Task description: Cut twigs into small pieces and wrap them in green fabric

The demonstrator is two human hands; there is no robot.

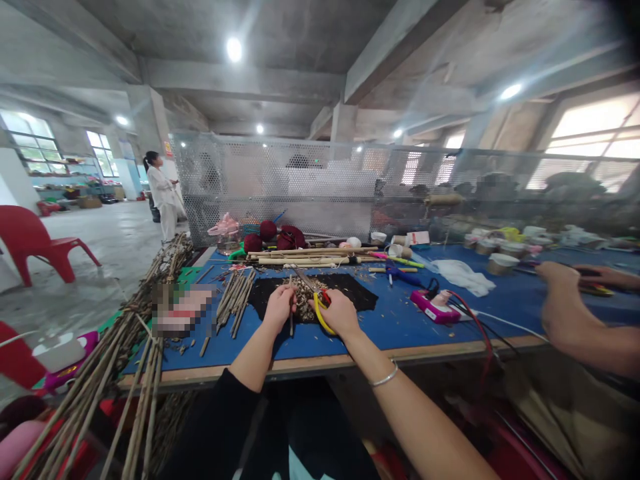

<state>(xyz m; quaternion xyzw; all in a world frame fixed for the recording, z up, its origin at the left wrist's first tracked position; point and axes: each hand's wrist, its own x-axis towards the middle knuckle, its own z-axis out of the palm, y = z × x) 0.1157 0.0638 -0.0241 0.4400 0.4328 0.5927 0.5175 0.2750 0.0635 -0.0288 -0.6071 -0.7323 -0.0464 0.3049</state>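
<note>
My left hand (281, 307) is closed on a thin twig (291, 321), held upright over a black cloth (361, 291). Close to its right, my right hand (338, 312) grips yellow-handled scissors (324, 316), whose metal blades point up and to the left, near the twig's top. Small brown cuttings (303, 308) are heaped on the cloth beneath both hands. Left of the cloth lies a bunch of short cut sticks (234, 298) on the blue table (280, 353).
Long twigs (107, 367) lean over the table's left edge. Behind the cloth are long rods (310, 256) and dark red yarn balls (269, 231). A pink power strip (436, 307) with cables sits right. Another person's arm (575, 320) reaches in at the far right.
</note>
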